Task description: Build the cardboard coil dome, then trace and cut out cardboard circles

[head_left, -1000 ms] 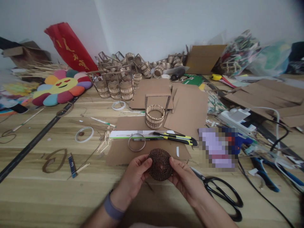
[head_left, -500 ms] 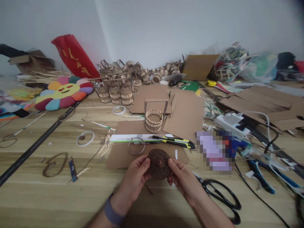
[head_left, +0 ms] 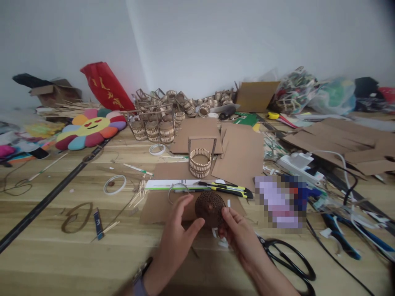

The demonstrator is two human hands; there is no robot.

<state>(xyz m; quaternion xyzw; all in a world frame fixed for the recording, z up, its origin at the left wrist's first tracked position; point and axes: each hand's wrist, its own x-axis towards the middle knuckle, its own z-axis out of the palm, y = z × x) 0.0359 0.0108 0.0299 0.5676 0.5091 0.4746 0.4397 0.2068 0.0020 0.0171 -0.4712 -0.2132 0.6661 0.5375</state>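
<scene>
A round, dark brown corrugated-cardboard lid [head_left: 210,205] with a small raised knob is pinched at its right edge by my right hand [head_left: 236,228]. My left hand [head_left: 182,230] is open at the lid's left, thumb and fingers apart. Beyond them a small round basket [head_left: 200,164] of pale slats with a brown square handle stands upright on cardboard. A thin ring [head_left: 178,187] lies past my left fingertips, beside a white ruler-like strip [head_left: 163,184]. Yellow-and-black utility knives [head_left: 231,189] lie just behind the lid.
Large black-handled scissors [head_left: 290,255] lie by my right forearm, with blue-handled pliers [head_left: 342,234] farther right. A roll of white tape [head_left: 115,185] is at left. Finished baskets [head_left: 152,129] crowd the back. A power strip [head_left: 300,164] and cardboard sheets [head_left: 348,135] occupy the right.
My left hand has let go of the lid and opened beside it. My right hand still holds the lid, now tilted more. The view has shifted slightly.
</scene>
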